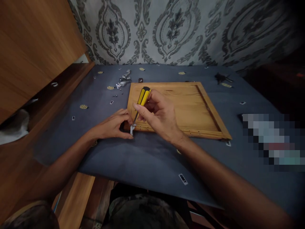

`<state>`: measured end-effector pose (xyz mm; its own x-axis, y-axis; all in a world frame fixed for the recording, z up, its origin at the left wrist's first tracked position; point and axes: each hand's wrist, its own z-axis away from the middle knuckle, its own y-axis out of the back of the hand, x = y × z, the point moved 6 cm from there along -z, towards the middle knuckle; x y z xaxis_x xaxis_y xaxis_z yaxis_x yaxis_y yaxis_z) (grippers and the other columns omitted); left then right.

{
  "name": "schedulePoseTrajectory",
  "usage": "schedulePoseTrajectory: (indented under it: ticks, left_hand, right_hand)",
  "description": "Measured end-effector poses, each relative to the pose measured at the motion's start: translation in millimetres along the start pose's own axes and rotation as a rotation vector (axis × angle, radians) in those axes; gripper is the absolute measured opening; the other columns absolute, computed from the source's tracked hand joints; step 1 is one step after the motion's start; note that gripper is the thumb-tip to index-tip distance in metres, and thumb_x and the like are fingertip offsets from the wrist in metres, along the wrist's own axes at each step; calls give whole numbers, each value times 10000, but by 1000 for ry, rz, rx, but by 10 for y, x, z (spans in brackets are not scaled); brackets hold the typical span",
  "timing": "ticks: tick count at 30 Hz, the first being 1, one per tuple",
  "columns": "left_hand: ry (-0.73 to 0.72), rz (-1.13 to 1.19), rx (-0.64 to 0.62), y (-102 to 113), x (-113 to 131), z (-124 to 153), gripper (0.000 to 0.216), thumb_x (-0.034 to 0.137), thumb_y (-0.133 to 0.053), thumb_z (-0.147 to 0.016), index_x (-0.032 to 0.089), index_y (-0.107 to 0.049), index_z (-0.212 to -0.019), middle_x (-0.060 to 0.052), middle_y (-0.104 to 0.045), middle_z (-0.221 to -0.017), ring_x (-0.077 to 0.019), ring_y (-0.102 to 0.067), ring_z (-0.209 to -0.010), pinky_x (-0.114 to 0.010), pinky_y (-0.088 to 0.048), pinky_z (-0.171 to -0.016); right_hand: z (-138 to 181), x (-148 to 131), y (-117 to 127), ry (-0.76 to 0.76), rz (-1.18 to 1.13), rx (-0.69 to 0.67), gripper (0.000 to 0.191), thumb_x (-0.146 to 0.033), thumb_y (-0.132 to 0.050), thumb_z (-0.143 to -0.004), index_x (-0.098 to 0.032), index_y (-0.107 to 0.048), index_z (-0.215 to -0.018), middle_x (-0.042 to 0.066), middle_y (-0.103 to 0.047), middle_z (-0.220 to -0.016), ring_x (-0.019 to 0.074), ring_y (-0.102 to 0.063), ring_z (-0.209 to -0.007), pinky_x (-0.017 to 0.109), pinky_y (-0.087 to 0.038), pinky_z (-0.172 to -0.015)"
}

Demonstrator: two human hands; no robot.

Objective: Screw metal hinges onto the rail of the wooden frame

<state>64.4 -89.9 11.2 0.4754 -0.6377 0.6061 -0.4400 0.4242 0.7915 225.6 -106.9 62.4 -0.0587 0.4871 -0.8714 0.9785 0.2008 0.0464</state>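
Observation:
A framed wooden panel (183, 101), like a small cabinet door, lies flat on the table. At its near left corner sits a metal hinge (132, 128). My left hand (114, 124) is closed around that corner, thumb against the hinge and fingers on the panel's edge. Between the fingers of my right hand (162, 114) is a screwdriver (143, 96) with a yellow and black handle. It tilts, and its tip meets the hinge. Any screw under the tip is too small to make out.
Several loose metal hinges (124, 79) and small screws (115, 95) lie beyond the panel's left side. A small dark square object (140, 80) is behind it. A black object (222, 78) lies far right. A wooden cabinet (35, 41) stands left; a patterned wall (143, 35) rises behind.

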Motion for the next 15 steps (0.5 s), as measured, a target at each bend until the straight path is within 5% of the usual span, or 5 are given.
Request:
schedulePoseTrajectory:
  ticks: [15]
  left_hand:
    - [-15,-3,4,4,19,-1,410,544,-832,-844,204,-628,-949,-64,-628,-1119,-277,-566,-1113,-414,-495,-970]
  right_hand:
    - [27,121,-51,-46,23,-40,475,-658,-759,-898,-259,-507,-838,-33,-584,-753,134,-595,-615,301,-515,-552]
